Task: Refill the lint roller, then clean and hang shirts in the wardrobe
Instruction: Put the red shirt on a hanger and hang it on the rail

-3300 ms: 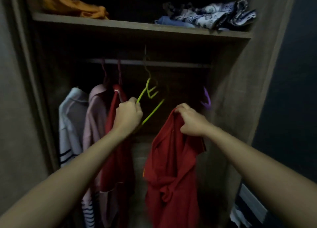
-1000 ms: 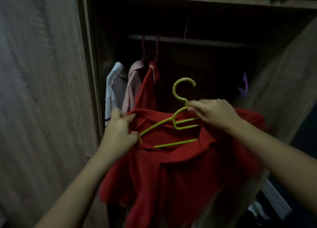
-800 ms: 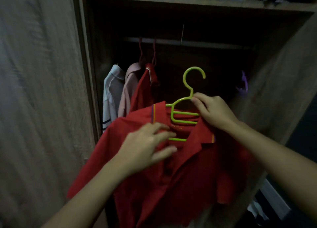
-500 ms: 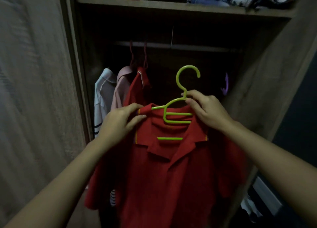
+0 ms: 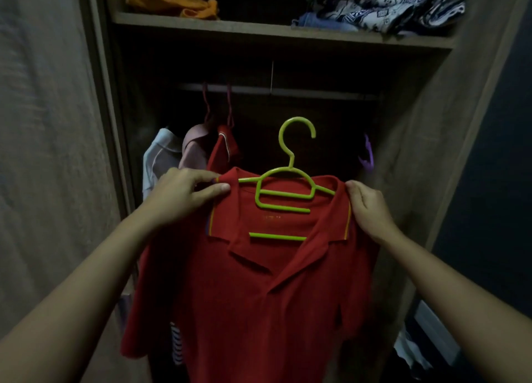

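Our right hand (image 5: pixel 371 210) has let go of the green hanger (image 5: pixel 285 192); now both it and our left hand (image 5: pixel 184 194) pinch the red shirt (image 5: pixel 259 296) shoulders, fingers closed on cloth; shirt sits straight, below the rail (image 5: pixel 288 90), ready to hang.

Both forearms (image 5: pixel 95 282) bare, no sleeves, watch or rings seen.

Both hands (image 5: pixel 184 192) (image 5: pixel 371 210) pinch red shirt (image 5: pixel 259 296) on green hanger (image 5: pixel 283 187).
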Available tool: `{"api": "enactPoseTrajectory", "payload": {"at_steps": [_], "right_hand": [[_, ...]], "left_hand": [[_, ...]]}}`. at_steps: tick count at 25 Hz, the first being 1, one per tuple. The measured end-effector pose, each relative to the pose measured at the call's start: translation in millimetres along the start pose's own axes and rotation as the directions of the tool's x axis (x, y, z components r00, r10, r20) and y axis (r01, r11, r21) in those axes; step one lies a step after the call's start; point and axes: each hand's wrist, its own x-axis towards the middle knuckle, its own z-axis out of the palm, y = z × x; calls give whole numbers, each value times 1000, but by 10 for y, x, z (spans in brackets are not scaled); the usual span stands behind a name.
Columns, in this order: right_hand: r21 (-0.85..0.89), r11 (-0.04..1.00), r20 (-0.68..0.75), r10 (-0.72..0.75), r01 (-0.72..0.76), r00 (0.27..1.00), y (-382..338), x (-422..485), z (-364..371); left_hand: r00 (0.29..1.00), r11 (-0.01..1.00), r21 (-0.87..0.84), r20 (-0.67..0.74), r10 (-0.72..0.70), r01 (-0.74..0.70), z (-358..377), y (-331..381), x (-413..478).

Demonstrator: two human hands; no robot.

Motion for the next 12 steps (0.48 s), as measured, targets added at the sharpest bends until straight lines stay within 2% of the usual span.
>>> {"api": "enactPoseTrajectory", "payload": {"at_steps": [3,6,8,10,12], "right_hand": [[34,999,27,24,-25,999,-66,-35,28],[10,999,64,30,-31,997,-35,-21,29],[-87,996,78,36,-29,996,27,1,51],[-140,990,19,25,-22,1000,-9,-3,104],[-51,999,-75,-7,3,997,-231,-42,198]], "left_hand": [[999,997,70,33,26,-28,-26,45,22],[998,996,-79,-45,-36,32,-7,48,-3],[989,993,-98,-124,-83,72,30,76,-38],[975,991,-77,-185,-120,108,81,108,-67],[958,986,-60,-232,-167,157,145,143,-67]]}}
